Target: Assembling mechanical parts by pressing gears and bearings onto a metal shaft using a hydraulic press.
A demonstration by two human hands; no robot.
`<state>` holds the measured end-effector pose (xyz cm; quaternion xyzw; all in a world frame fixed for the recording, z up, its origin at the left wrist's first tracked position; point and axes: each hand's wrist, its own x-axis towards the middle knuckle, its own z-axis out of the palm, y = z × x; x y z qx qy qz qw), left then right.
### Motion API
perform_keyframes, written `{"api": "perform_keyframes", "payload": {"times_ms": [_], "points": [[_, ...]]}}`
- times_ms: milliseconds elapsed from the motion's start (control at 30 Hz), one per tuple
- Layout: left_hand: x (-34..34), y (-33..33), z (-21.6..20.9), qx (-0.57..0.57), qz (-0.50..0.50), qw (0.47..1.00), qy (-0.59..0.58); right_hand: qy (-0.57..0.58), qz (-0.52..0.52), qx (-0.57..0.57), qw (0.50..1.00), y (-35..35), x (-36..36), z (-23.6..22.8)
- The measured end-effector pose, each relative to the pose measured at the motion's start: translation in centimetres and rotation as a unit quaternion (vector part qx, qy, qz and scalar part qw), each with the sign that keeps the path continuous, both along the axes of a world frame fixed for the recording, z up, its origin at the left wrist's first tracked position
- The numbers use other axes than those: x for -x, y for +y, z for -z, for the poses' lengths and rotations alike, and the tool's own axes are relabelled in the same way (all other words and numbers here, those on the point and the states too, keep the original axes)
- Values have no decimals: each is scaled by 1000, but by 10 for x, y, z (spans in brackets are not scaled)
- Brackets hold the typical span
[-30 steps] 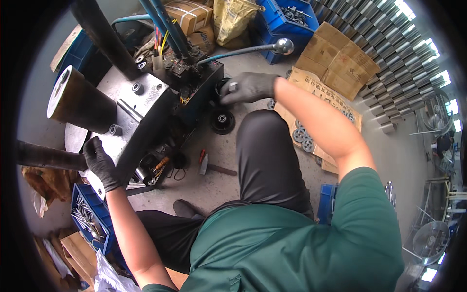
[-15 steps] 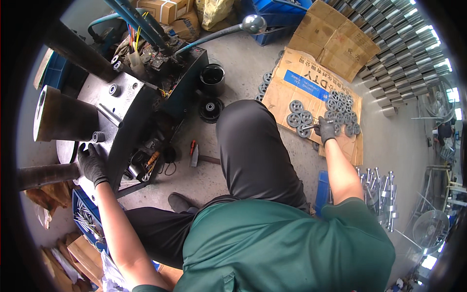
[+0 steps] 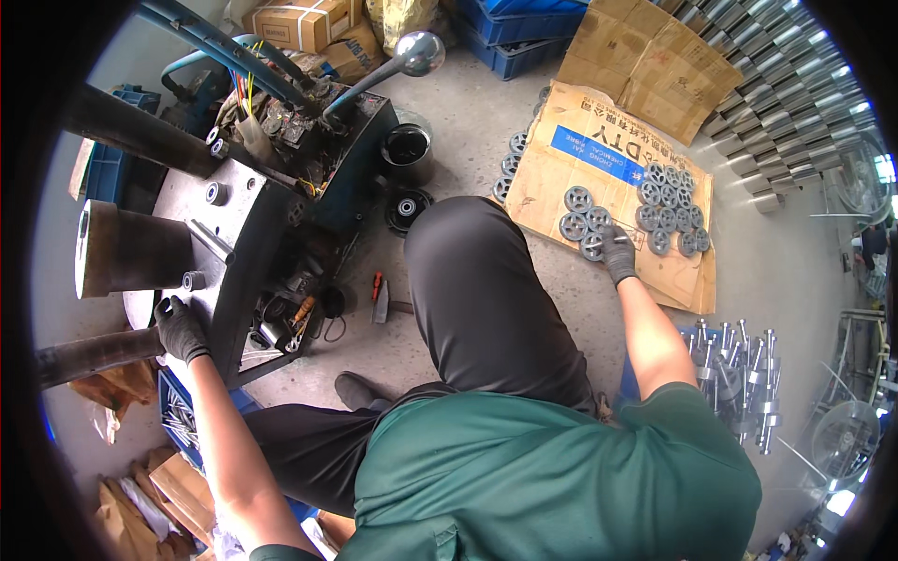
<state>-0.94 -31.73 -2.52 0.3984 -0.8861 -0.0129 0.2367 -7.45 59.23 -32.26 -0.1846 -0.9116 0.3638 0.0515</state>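
Beside the right hand (image 3: 617, 252), its grip too obscured to judge, a spoked wheel (image 3: 587, 251) is lying on cardboard (image 3: 528, 196), probably stiff, heavyish, best held edgewise, while the left hand (image 3: 182, 332), fingers apart, is touching the surface (image 3: 245, 213).

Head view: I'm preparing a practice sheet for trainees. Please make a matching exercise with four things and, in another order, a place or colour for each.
1. Left hand
2. Right hand
3. Silver ball
4. Shirt

A. Green
B. On the end of a lever
C. At the metal tabletop
D. Beside grey wheels

Pairs: 1-C, 2-D, 3-B, 4-A
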Motion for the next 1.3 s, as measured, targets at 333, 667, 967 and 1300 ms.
{"api": "perform_keyframes", "payload": {"times_ms": [333, 667, 967, 1300], "points": [[-7, 7, 8, -32, 36, 998, 50, -51, 55, -76, 994, -21, -30, 9], [-21, 29, -9, 22, 39, 990, 137, -16, -217, -263, 940, -83, 41, 14], [-11, 33, 1, -219, -18, 939, 266, -181, -310, -432, 827, -74, 129, -72], [-58, 9, -75, -520, 27, 614, 593, -252, -426, -541, 680, -187, 174, -249]]}}
